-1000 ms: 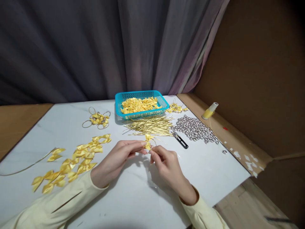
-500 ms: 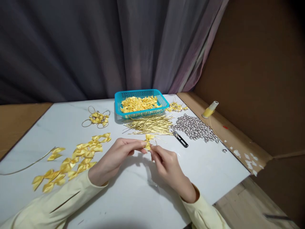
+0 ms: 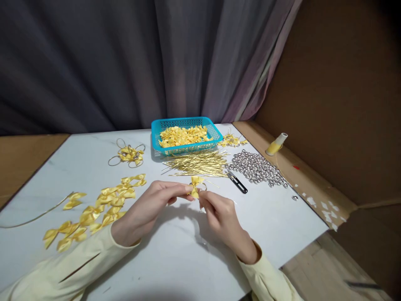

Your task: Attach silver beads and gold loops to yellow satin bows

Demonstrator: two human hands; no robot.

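Above the middle of the table, a yellow satin ribbon bow (image 3: pixel 195 191) is pinched upright in my left hand (image 3: pixel 156 202), between thumb and fingers. A thin cord loop (image 3: pixel 204 186) shows at the bow's right side. My right hand (image 3: pixel 221 217) is closed at that side, its fingertips against the cord and the bow's lower edge. Exactly what lies between the right fingertips is hidden. Just beyond the hands lies a pile of gold cords (image 3: pixel 200 163), with black-handled thread snips (image 3: pixel 237 182) to its right.
A blue basket (image 3: pixel 188 147) of yellow bows stands at the back. Loose bows (image 3: pixel 90 214) lie at left, near finished-looking looped bows (image 3: pixel 130 155). Silver beads (image 3: pixel 257 168) are heaped at right. A thread cone (image 3: pixel 275 144) stands on the cardboard by the right edge.
Both hands stay nearly in place around the bow. The right fingertips have shifted very slightly, and the view has moved a little.
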